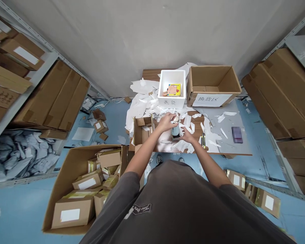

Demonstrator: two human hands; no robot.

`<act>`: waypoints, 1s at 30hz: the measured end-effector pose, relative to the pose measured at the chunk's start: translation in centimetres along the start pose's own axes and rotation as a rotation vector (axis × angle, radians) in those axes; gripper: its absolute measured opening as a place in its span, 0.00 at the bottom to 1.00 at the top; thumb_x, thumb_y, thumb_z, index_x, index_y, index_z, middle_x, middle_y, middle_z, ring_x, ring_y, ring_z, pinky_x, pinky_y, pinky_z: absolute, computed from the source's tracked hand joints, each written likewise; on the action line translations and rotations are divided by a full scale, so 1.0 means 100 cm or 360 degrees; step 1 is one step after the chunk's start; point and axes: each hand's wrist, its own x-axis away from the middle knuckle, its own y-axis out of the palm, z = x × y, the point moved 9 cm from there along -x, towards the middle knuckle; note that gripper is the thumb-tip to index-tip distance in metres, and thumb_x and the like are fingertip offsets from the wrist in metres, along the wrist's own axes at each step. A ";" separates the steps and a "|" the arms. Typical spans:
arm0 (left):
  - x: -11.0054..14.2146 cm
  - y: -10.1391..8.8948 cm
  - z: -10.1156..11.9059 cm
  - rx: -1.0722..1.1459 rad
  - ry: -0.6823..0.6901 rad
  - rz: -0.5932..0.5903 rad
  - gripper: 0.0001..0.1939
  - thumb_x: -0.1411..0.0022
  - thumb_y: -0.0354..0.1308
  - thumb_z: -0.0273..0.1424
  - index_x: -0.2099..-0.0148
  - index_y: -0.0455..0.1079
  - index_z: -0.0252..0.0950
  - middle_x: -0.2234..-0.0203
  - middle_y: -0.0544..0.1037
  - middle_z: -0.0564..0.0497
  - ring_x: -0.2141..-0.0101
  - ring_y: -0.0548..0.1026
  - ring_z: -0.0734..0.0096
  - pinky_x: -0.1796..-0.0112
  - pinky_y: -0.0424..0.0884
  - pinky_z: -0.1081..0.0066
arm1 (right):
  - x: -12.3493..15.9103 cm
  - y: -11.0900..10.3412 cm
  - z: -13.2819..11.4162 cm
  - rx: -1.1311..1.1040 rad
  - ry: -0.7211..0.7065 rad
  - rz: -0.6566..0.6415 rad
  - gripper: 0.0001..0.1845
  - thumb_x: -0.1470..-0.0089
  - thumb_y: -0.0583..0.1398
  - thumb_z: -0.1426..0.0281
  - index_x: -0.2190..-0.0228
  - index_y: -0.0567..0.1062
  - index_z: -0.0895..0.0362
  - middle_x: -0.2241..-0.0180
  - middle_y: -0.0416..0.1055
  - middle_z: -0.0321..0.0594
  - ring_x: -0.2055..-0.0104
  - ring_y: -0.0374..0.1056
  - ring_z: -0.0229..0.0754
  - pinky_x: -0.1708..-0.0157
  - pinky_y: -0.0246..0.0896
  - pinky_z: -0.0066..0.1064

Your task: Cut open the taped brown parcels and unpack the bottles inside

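Observation:
My left hand (pixel 166 121) is closed around the top of a bottle-like container (pixel 175 131), with its fingers and thumb at the rounded, shiny cap. The container has a pale body and a dark band near its base. Close against its right side is my right hand (pixel 186 135), thumb and forefinger apart; whether they touch the container I cannot tell. Torn white paper (pixel 184 145) lies beneath and around both hands on the wooden table (pixel 198 126). Left of the hands stands an open small cardboard box (pixel 142 134) with paper scraps inside.
At the table's back stand a white bin (pixel 171 102) holding a yellow box and an open carton (pixel 213 89). Yellow-and-black cutters (pixel 203 140) lie right of my right hand. A large carton of parcels (pixel 63 189) is on the left; loaded shelves flank both sides.

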 end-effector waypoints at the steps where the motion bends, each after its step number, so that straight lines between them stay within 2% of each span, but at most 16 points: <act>1: 0.001 0.004 -0.003 0.0000 -0.0012 -0.0004 0.27 0.40 0.71 0.35 0.38 0.78 0.40 0.53 0.76 0.47 0.54 0.79 0.58 0.49 0.74 0.64 | -0.003 0.004 0.007 0.0029 0.0056 0.0029 0.50 0.64 0.74 0.59 0.39 0.69 0.51 0.43 0.73 0.49 0.46 0.71 0.56 0.49 0.71 0.48; 5: 0.004 0.018 -0.009 -0.0017 -0.0039 -0.0022 0.29 0.39 0.70 0.35 0.36 0.76 0.40 0.49 0.76 0.46 0.51 0.78 0.55 0.49 0.74 0.63 | -0.011 0.010 0.022 0.0138 0.0196 0.0222 0.30 0.62 0.71 0.61 0.55 0.72 0.51 0.58 0.77 0.40 0.56 0.73 0.51 0.54 0.69 0.41; 8: 0.007 0.026 -0.012 -0.0056 -0.0095 -0.0049 0.31 0.40 0.70 0.35 0.35 0.74 0.40 0.47 0.75 0.45 0.51 0.78 0.54 0.50 0.74 0.63 | -0.013 0.007 0.024 0.0169 0.0223 0.0344 0.14 0.58 0.66 0.62 0.69 0.69 0.50 0.67 0.75 0.36 0.61 0.72 0.49 0.56 0.67 0.37; 10: 0.008 0.030 -0.013 -0.0097 -0.0141 -0.0080 0.36 0.41 0.72 0.35 0.32 0.71 0.40 0.46 0.75 0.44 0.53 0.78 0.53 0.51 0.74 0.62 | -0.012 0.006 0.023 0.0160 0.0240 0.0361 0.09 0.55 0.63 0.63 0.74 0.67 0.49 0.70 0.75 0.37 0.63 0.71 0.48 0.58 0.65 0.36; 12: 0.007 0.035 -0.012 -0.0147 -0.0153 -0.0122 0.36 0.41 0.72 0.37 0.31 0.71 0.41 0.47 0.74 0.44 0.54 0.79 0.53 0.53 0.74 0.62 | -0.010 0.004 0.024 0.0144 0.0279 0.0377 0.09 0.52 0.61 0.64 0.76 0.65 0.50 0.72 0.74 0.38 0.65 0.70 0.47 0.60 0.64 0.35; 17: 0.006 0.055 -0.013 -0.0280 -0.0103 -0.0229 0.23 0.38 0.71 0.39 0.43 0.78 0.40 0.49 0.74 0.44 0.56 0.80 0.53 0.54 0.74 0.62 | -0.002 0.007 0.031 -0.0070 0.0388 0.0379 0.13 0.50 0.62 0.64 0.77 0.61 0.49 0.76 0.71 0.36 0.67 0.71 0.47 0.64 0.65 0.35; 20: 0.009 0.067 -0.021 -0.0358 -0.0088 -0.0255 0.24 0.36 0.70 0.41 0.41 0.75 0.37 0.49 0.75 0.42 0.53 0.80 0.50 0.52 0.74 0.61 | 0.002 0.014 0.038 -0.0292 0.0432 0.0282 0.16 0.50 0.63 0.61 0.76 0.59 0.48 0.79 0.67 0.33 0.69 0.72 0.47 0.66 0.68 0.34; 23: 0.010 0.079 -0.027 -0.0418 -0.0091 -0.0247 0.25 0.31 0.64 0.44 0.37 0.74 0.38 0.46 0.76 0.40 0.52 0.80 0.48 0.51 0.73 0.59 | 0.005 0.016 0.037 -0.0382 0.0385 0.0200 0.17 0.51 0.63 0.58 0.75 0.59 0.48 0.79 0.65 0.31 0.69 0.71 0.45 0.66 0.69 0.34; 27: 0.011 0.095 -0.029 -0.0510 -0.0120 -0.0225 0.21 0.27 0.59 0.45 0.39 0.75 0.40 0.44 0.74 0.40 0.51 0.79 0.48 0.51 0.72 0.58 | 0.006 0.011 0.029 -0.0319 0.0265 0.0162 0.18 0.52 0.63 0.55 0.75 0.60 0.48 0.79 0.63 0.30 0.70 0.67 0.44 0.67 0.69 0.34; 30: 0.016 0.109 -0.028 -0.0534 -0.0096 -0.0182 0.22 0.26 0.57 0.44 0.39 0.74 0.37 0.44 0.74 0.37 0.46 0.76 0.46 0.48 0.70 0.57 | 0.008 0.012 0.024 -0.0308 0.0207 0.0119 0.18 0.52 0.63 0.54 0.75 0.60 0.48 0.78 0.62 0.29 0.70 0.66 0.43 0.67 0.68 0.35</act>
